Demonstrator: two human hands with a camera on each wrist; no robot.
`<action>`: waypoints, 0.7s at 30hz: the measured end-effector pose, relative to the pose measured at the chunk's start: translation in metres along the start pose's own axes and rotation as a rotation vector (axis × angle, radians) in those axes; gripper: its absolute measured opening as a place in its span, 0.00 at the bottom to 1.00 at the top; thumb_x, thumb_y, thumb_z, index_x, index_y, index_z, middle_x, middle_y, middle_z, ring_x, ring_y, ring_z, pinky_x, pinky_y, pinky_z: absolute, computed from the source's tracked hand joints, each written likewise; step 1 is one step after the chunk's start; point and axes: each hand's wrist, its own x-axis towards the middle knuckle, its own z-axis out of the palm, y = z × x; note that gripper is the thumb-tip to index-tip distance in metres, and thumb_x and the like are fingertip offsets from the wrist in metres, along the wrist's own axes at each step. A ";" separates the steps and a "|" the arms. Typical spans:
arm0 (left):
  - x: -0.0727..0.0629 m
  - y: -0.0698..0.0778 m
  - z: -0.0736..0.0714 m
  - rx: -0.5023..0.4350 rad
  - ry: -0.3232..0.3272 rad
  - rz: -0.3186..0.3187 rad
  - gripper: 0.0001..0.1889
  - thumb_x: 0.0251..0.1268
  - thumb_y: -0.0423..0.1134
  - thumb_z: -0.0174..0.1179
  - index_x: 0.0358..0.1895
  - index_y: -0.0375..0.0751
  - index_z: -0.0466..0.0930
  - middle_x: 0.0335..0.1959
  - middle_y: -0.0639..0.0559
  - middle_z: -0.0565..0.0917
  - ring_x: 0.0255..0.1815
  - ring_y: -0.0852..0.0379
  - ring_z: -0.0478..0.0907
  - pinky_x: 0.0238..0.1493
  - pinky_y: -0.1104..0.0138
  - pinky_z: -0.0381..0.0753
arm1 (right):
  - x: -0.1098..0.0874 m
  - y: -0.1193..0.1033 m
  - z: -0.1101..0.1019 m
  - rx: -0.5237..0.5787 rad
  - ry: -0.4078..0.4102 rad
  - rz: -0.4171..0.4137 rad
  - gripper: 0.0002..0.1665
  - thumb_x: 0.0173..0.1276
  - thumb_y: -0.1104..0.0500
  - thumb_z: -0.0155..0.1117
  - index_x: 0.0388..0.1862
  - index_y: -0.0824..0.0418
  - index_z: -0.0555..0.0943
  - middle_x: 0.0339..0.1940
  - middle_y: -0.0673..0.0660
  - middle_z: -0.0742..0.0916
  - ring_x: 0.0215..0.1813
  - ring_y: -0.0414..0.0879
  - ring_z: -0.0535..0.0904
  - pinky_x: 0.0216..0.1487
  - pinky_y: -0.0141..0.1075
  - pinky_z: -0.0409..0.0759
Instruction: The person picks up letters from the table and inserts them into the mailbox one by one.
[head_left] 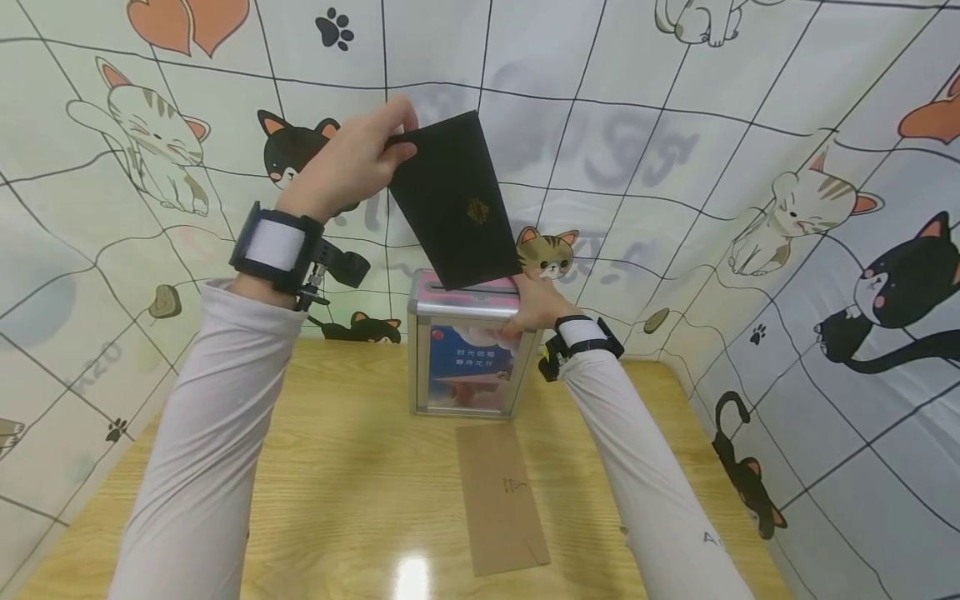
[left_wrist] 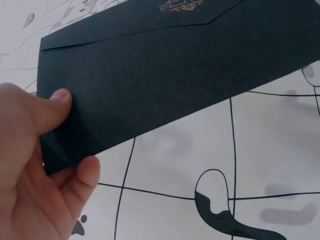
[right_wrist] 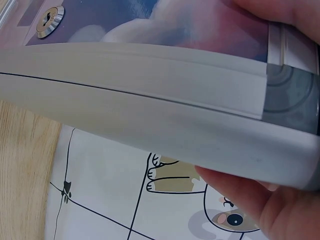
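Note:
A black envelope [head_left: 453,204] with a small gold print hangs above the box, its lower edge over the slotted top. My left hand [head_left: 360,154] pinches it by one corner, thumb on the near face; the left wrist view shows the black envelope [left_wrist: 150,85] with its flap line and gold lettering. The silver-framed letter box [head_left: 468,367] with a pink top stands against the back wall. My right hand [head_left: 538,302] grips its upper right corner. In the right wrist view, fingers lie on both sides of the box's metal edge [right_wrist: 150,95].
A brown envelope [head_left: 501,500] with handwriting lies flat on the wooden table [head_left: 352,467] in front of the box. Cat-patterned cloth [head_left: 630,167] covers the walls behind and at the sides. A lock [right_wrist: 50,22] is on the box.

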 end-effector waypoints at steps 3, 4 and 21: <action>0.002 0.000 0.004 -0.018 0.020 0.015 0.09 0.70 0.38 0.42 0.48 0.39 0.62 0.39 0.43 0.73 0.28 0.50 0.66 0.30 0.64 0.63 | -0.001 -0.001 -0.001 0.006 0.000 0.008 0.62 0.26 0.49 0.77 0.66 0.53 0.58 0.57 0.61 0.69 0.54 0.57 0.64 0.55 0.50 0.65; 0.002 -0.001 0.006 -0.020 0.026 0.021 0.09 0.70 0.38 0.42 0.48 0.39 0.62 0.39 0.43 0.73 0.29 0.50 0.66 0.30 0.64 0.63 | -0.001 -0.001 -0.001 0.010 -0.001 0.008 0.64 0.27 0.49 0.77 0.67 0.52 0.56 0.58 0.61 0.69 0.54 0.57 0.64 0.55 0.50 0.65; -0.005 -0.011 0.024 0.002 -0.013 0.055 0.07 0.70 0.38 0.42 0.47 0.40 0.61 0.27 0.45 0.68 0.25 0.49 0.66 0.29 0.64 0.64 | -0.015 -0.012 -0.001 -0.006 -0.021 -0.001 0.60 0.29 0.47 0.76 0.65 0.58 0.61 0.63 0.61 0.67 0.65 0.58 0.56 0.64 0.51 0.56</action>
